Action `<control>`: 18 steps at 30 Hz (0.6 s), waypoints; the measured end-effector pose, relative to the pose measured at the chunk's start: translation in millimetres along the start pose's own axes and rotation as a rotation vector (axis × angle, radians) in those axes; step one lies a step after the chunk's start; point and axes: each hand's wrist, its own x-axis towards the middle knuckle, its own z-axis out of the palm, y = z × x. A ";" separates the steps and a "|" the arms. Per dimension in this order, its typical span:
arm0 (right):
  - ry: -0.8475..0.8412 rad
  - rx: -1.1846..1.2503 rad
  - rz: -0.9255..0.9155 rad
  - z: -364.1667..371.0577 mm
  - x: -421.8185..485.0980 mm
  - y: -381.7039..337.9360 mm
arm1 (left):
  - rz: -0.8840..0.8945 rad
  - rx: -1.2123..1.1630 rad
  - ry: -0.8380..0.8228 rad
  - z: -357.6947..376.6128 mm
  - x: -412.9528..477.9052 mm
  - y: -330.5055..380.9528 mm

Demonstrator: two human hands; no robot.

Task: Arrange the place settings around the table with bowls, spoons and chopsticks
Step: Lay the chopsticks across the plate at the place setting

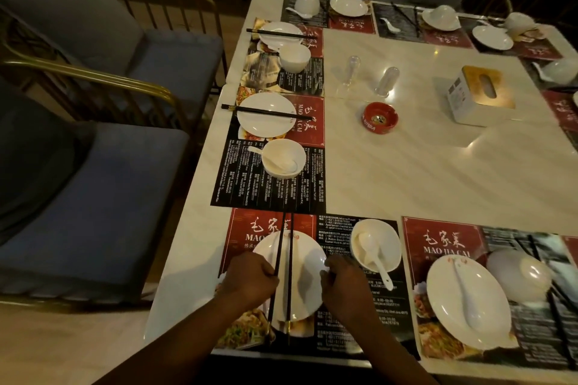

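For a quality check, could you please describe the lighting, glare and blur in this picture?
Head view: dim, warm lighting; glare spots on the table; chairs at left nearly lost in shadow; bowl at right blurred; near chopsticks crisp; edges bowed by the lens.

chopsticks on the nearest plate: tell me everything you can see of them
The chopsticks are two long, thin, dark sticks, glossy-looking, with pale caps at the near ends. They lie almost parallel across the white plate, tips past its far rim over the placemat, caps beyond its near rim. The left hand pinches the left stick.
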 end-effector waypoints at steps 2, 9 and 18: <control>-0.019 0.029 -0.003 -0.7 -0.1 7.6 | -0.016 0.021 -0.005 7.4 -0.5 3.2; -0.104 0.214 0.066 -1.5 -0.7 17.4 | -0.017 0.051 -0.014 14.5 -0.3 0.6; -0.127 0.226 0.076 -1.4 3.9 23.5 | -0.027 0.044 -0.054 19.9 1.8 0.8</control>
